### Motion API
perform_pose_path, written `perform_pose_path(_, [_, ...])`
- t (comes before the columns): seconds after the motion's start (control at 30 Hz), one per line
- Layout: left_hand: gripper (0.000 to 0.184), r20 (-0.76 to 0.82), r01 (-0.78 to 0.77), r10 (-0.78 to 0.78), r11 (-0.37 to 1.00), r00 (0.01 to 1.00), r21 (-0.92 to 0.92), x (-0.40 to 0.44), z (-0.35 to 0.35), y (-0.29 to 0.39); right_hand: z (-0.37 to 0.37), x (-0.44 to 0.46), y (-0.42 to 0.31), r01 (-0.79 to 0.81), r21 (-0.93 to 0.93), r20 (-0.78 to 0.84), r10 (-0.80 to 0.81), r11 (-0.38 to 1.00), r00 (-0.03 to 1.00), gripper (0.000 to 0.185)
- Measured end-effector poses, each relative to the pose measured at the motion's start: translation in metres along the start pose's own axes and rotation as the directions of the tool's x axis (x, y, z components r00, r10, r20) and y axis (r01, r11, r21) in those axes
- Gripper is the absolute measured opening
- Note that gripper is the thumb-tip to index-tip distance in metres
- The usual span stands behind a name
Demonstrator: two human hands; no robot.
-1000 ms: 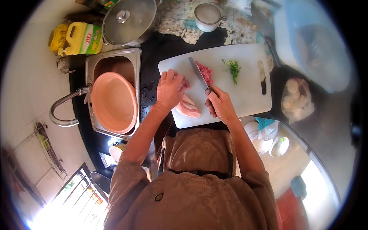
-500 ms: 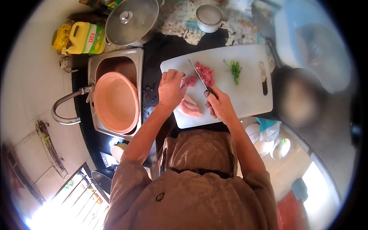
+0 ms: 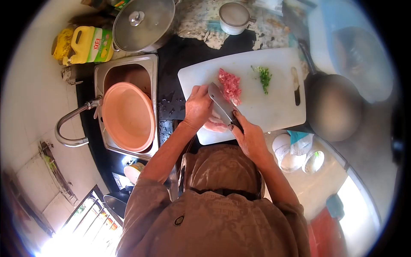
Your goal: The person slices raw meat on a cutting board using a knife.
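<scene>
My right hand (image 3: 253, 139) grips a knife (image 3: 222, 102) by its dark handle. Its broad blade points up and left, with the flat side showing. Close against the blade's left side is my left hand (image 3: 198, 108), fingers curled; what they hold, if anything, is hidden. A pale pink chunk of meat (image 3: 215, 125) lies below the blade, partly covered by it and by my hands. Just beyond the blade, a pile of cut red meat (image 3: 230, 84) rests on the white cutting board (image 3: 278, 112). Chopped green herbs (image 3: 264, 79) lie farther right on the board.
Left of the board, an orange basin (image 3: 128, 118) sits in the metal sink (image 3: 153, 68) under a curved faucet (image 3: 64, 128). A lidded pot (image 3: 145, 25), yellow oil jug (image 3: 83, 45) and small lidded pot (image 3: 234, 19) stand behind. A dark pan (image 3: 336, 107) is at right.
The knife has come down and left, away from the cut pile, and its flat now shows. My left hand has moved slightly right and down. The small red piece beside it is no longer visible.
</scene>
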State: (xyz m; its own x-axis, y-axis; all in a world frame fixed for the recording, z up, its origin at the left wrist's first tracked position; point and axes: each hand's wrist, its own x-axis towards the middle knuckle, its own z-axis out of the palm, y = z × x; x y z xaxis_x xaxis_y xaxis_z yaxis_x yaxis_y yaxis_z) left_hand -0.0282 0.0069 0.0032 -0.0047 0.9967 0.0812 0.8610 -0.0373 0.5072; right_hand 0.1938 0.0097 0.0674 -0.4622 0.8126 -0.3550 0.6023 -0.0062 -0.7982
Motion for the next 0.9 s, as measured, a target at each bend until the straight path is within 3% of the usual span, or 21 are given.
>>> perform_pose_path(0.07, [0.036,-0.019,0.011,-0.012,1.000,1.000,-0.020,0.000,0.001,0.000,0.002,0.002,0.000,-0.008,-0.011,0.008,0.008,1.000,1.000,0.045])
perform_pose_path(0.13, [0.021,-0.039,-0.019,0.020,1.000,0.999,0.019,0.000,0.003,-0.002,0.009,0.016,-0.001,-0.055,-0.028,0.019,0.055,0.998,0.998,0.045])
perform_pose_path(0.27, [0.021,-0.104,-0.034,0.031,0.999,0.994,-0.020,0.001,0.005,-0.003,0.017,0.049,-0.008,0.032,0.011,0.006,-0.032,0.999,0.999,0.046])
perform_pose_path(0.33, [0.024,-0.053,0.014,-0.015,1.000,0.999,-0.025,-0.001,0.003,0.000,0.008,0.048,-0.012,-0.068,-0.041,0.090,0.071,0.997,0.993,0.044])
perform_pose_path(0.43, [0.026,-0.081,-0.005,0.004,1.000,0.997,-0.011,0.000,0.000,0.002,-0.003,0.018,-0.009,0.001,-0.014,0.022,-0.001,1.000,1.000,0.039])
perform_pose_path(0.53, [0.029,-0.030,0.025,-0.026,0.999,0.999,-0.025,-0.002,0.000,0.000,0.006,0.024,-0.010,-0.055,-0.058,0.029,0.057,0.997,0.998,0.041])
perform_pose_path(0.7, [0.027,-0.072,0.008,-0.012,0.999,0.997,-0.048,0.000,0.002,0.001,0.016,0.053,-0.016,0.004,-0.069,0.032,-0.002,0.998,0.999,0.043])
perform_pose_path(0.9, [0.029,-0.064,0.037,-0.039,0.999,0.997,-0.039,-0.002,0.004,-0.003,0.007,0.022,-0.001,0.054,-0.030,-0.004,-0.054,0.998,0.999,0.043])
